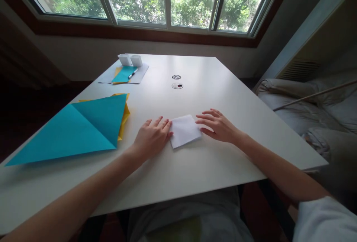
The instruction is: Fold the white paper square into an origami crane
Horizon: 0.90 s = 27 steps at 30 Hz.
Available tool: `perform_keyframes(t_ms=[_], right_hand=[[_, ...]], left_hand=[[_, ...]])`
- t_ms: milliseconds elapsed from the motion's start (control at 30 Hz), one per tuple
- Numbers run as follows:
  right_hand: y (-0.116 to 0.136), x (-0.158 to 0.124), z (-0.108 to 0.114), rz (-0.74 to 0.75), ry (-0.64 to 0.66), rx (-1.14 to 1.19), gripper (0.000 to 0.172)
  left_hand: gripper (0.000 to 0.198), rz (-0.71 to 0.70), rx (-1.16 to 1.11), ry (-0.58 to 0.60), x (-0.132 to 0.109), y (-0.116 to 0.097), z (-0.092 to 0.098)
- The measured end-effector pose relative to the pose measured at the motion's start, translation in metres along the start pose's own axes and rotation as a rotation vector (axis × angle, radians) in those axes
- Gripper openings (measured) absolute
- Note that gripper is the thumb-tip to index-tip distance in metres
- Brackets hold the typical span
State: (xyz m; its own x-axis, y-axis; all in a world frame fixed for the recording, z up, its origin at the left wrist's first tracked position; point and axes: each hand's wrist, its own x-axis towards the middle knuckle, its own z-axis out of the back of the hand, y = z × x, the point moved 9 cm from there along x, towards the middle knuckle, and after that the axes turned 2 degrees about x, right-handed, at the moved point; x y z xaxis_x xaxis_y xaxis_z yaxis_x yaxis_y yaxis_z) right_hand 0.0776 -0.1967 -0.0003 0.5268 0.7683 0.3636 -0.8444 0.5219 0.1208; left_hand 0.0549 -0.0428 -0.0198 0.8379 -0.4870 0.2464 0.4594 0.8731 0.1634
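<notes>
A small folded square of white paper (185, 132) lies flat on the white table (178, 167), right in front of me. My left hand (154, 135) rests at its left edge, fingers stretched out and the thumb and fingertips touching the paper. On the other side, my right hand (216, 126) hovers close to the right edge with its fingers apart and nothing held in them. Whether its fingertips touch the paper I cannot tell.
Left of my hands lie a large creased blue sheet (92, 126) and yellow folded paper (122, 126) partly under it. Farther back are white folded paper boxes (136, 61), smaller blue paper (124, 74) and a pen (133, 73). Two round fittings (177, 85) sit mid-table.
</notes>
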Motion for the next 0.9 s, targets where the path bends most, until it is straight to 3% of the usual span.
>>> perform_keyframes(t_ms=[233,367,500,700,900], right_hand=[[0.045,0.005,-0.021,0.177,0.136,0.094,0.029],[0.053,0.005,-0.025,0.210,0.160,0.206,0.025],[0.047,0.006,-0.018,0.180,0.123,0.236,0.024],[0.031,0.002,-0.016,0.122,0.148,0.116,0.038],[0.036,-0.003,-0.021,0.231,0.153,0.013,0.026]], left_hand=[[0.040,0.144,0.042,0.010,0.001,0.002,0.012],[0.048,0.149,0.018,-0.024,-0.002,0.000,0.019],[0.043,0.050,-0.070,0.007,-0.002,0.001,0.017],[0.022,-0.206,-0.294,0.061,-0.002,0.000,0.009],[0.028,-0.244,-0.367,0.051,-0.002,-0.002,0.006]])
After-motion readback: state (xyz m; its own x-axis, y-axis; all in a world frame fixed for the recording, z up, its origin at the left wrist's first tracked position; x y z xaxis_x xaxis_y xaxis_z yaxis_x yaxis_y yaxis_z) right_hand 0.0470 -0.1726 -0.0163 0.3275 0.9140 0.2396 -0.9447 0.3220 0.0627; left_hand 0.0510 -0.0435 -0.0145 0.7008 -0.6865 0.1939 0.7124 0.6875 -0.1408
